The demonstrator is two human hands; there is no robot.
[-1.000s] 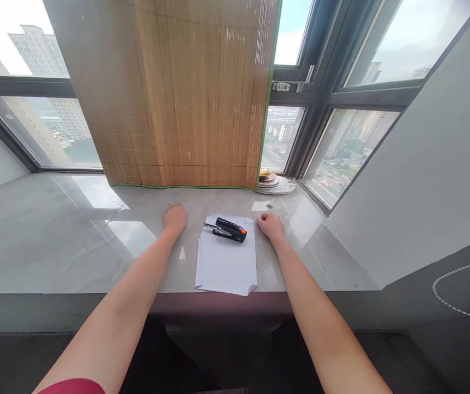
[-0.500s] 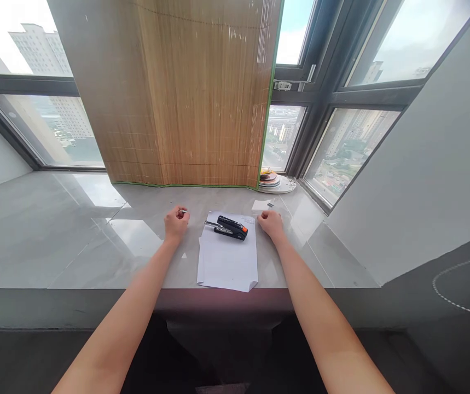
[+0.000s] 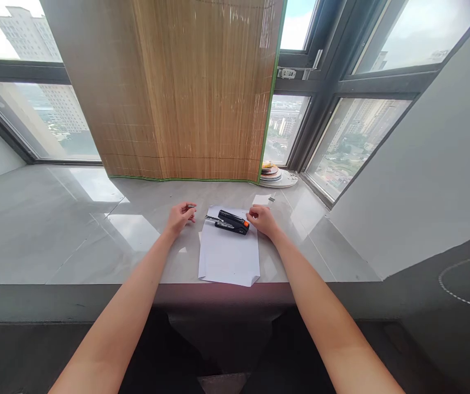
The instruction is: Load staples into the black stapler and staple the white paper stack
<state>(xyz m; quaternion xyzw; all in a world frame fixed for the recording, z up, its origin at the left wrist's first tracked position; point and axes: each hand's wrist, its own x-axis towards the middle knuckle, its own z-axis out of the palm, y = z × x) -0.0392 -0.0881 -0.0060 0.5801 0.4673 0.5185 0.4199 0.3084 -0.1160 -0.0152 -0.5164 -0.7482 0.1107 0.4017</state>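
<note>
Clock centred on black plastic stapler with orange end button (image 3: 233,222), lying on upper part of white paper sheets (image 3: 230,258); its silvery metal rail (image 3: 212,219) points toward nine.

Left hand (image 3: 180,219) at nine, off the paper: thumb and forefinger pinch a small, thin silvery piece (image 3: 191,207), too small to identify. Right hand (image 3: 262,219) at three, fingers curled beside orange end; contact, grip: cannot tell.

Judgement: keep pinch light and piece level; right hand best bracing stapler body, fingertips clear of hinge, so rail stays put.
</note>
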